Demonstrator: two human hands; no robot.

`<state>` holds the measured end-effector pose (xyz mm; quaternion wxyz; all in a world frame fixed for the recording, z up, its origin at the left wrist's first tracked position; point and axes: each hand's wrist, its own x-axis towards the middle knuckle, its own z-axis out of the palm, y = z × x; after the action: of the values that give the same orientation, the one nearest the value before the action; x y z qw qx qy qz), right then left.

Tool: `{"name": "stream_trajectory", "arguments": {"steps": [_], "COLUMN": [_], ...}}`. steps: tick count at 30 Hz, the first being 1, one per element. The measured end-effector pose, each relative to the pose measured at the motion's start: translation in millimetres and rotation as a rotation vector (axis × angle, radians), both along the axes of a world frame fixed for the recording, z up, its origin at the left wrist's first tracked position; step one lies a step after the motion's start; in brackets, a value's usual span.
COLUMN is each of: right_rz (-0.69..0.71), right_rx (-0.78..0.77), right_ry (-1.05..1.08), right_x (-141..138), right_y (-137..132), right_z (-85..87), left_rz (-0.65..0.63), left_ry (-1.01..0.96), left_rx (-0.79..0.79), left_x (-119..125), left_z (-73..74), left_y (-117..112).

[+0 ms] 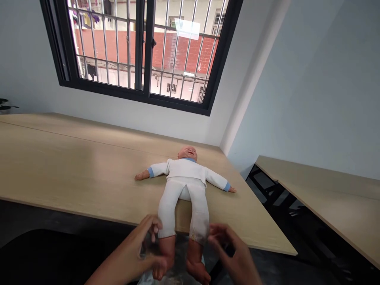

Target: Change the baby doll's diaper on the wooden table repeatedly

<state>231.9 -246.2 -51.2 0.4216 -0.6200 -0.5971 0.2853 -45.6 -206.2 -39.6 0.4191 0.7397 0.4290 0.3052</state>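
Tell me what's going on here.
A person's two bare hands are at the legs of a baby doll lying on its back on a light wood table. The doll wears a white outfit with blue cuffs, and its bare feet hang past the table edge. The left hand, blurred, is at one trouser leg; whether it grips is unclear. The right hand, fingers curled, is beside the other.

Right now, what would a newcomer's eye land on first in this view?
A baby doll in a white outfit with blue cuffs lies on its back on the pale wooden table, its bare feet past the near edge. The person's left hand and right hand sit on either side of its lower legs. Above, a dark-framed barred window looks out on a red wall.
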Motion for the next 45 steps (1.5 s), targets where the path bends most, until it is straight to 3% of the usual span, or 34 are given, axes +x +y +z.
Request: {"name": "stream_trajectory", "arguments": {"steps": [3, 6, 10, 13, 18, 25, 31, 38, 41, 45], "right_rz": [0.204, 0.223, 0.253, 0.325, 0.209, 0.135, 0.158, 0.109, 0.082, 0.090], "right_rx": [-0.047, -0.082, -0.132, -0.058, 0.152, 0.255, 0.237, 0.411, 0.424, 0.430], "right_ry": [-0.110, -0.215, -0.228, -0.145, -0.108, -0.156, -0.229, -0.394, -0.467, -0.505], "right_x": [-14, -25, -29, -29, -35, -30, -33, -61, -68, -70], "right_y": [-10, -9, -9, -12, -8, 11, 4, 2, 4, 5], "right_z": [-18.7, -28.1, -20.1, -9.1, -4.1, -26.6, -10.9, -8.2, -11.6, -12.7], "left_rz": [-0.009, -0.005, -0.019, -0.017, 0.087, 0.137, 0.161, 0.117, 0.098, 0.081], "left_ry": [0.066, 0.069, -0.009, -0.118, -0.289, -0.399, -0.428, -0.468, -0.453, -0.255], "left_rx": [-0.066, -0.068, 0.050, 0.092, 0.030, -0.106, -0.209, -0.304, -0.252, 0.072], "left_x": [9, 18, 20, 18, 15, 13, 15, 15, 17, 19], "left_z": [-11.6, -16.8, -13.8, -11.5, -19.3, -32.3, -26.8, -26.0, -27.5, -27.8], "left_y": [-13, -16, -14, -9, 1, 11, 12, 9, 7, 4]}}
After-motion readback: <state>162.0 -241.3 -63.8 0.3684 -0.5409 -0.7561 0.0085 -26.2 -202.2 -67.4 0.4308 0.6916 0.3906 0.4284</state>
